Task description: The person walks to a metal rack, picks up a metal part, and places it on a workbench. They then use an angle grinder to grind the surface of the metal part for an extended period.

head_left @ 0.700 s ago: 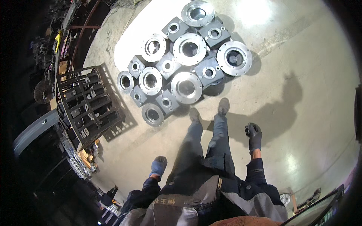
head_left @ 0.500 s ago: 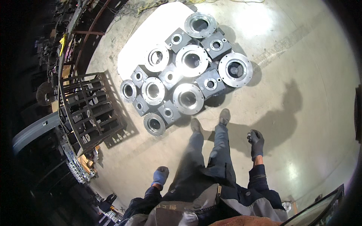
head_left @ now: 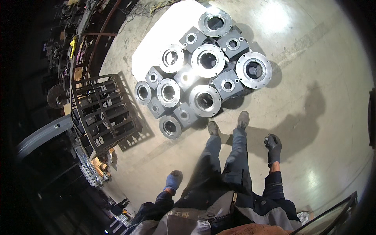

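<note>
I stand on a concrete floor and look down at my legs and shoes (head_left: 243, 118). My right hand (head_left: 273, 147), in a black glove, hangs beside my right leg with its fingers curled and nothing visible in it. In a blue-grey glove, my left hand (head_left: 173, 181) hangs low by my left hip; its fingers are hidden from above. Just ahead of my shoes lies a cluster of several round steel flanges (head_left: 205, 100) and square grey housings (head_left: 228, 84), laid flat and touching each other. Neither hand touches them.
A dark metal rack (head_left: 105, 111) stands to the left of the parts. Beyond it are cluttered dark shelves and a curved grey beam (head_left: 41, 133). A white sheet (head_left: 178, 23) lies under the far parts. A dark framed edge (head_left: 333, 213) is at lower right.
The whole view has slid slightly down and right. Both hands stay hanging at my sides, and the parts on the floor have not moved.
</note>
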A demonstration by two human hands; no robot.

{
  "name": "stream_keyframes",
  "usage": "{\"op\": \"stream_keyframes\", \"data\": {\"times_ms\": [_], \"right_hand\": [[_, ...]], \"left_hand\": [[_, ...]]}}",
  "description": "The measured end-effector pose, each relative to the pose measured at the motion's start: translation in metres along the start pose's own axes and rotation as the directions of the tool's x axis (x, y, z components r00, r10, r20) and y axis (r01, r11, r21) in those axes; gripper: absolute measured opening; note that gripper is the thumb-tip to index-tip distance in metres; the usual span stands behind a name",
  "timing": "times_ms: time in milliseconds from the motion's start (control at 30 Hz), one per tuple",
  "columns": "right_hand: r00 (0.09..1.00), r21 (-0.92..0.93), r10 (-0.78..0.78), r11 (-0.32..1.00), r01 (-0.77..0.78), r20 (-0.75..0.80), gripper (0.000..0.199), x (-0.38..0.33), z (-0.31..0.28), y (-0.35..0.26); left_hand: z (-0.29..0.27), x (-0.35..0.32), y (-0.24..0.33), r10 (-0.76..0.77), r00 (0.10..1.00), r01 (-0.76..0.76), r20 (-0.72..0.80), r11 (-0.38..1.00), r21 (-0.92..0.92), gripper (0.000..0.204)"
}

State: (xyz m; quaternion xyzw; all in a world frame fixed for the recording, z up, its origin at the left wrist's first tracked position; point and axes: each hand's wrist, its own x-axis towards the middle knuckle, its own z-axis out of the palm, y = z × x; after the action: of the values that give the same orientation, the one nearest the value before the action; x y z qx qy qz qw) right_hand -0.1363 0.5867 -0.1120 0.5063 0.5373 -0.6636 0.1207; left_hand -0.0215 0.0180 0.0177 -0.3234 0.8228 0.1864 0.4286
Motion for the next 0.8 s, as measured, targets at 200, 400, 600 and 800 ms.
{"op": "stream_keyframes", "data": {"times_ms": [200,400,600,800], "right_hand": [[0.999,0.002,-0.032,0.999,0.032,0.026,0.032,-0.006,-0.015,0.004],[0.999,-0.047,0.032,0.998,-0.031,0.016,0.034,0.005,-0.016,0.002],[0.988,0.087,0.125,0.987,-0.133,0.091,0.046,0.030,-0.014,-0.007],[0.979,-0.139,-0.129,0.979,0.151,0.156,0.035,-0.017,0.022,-0.057]], "left_hand": [[-0.021,-0.006,0.037,0.051,0.977,-0.139,0.207,0.888,0.439,0.048],[-0.001,-0.015,0.032,0.074,0.992,-0.064,-0.104,0.993,0.095,0.041],[0.039,-0.005,-0.018,0.348,0.918,-0.339,-0.188,0.937,0.081,0.024],[0.060,-0.027,-0.038,-0.071,0.997,0.064,0.004,0.878,-0.475,0.017]]}}
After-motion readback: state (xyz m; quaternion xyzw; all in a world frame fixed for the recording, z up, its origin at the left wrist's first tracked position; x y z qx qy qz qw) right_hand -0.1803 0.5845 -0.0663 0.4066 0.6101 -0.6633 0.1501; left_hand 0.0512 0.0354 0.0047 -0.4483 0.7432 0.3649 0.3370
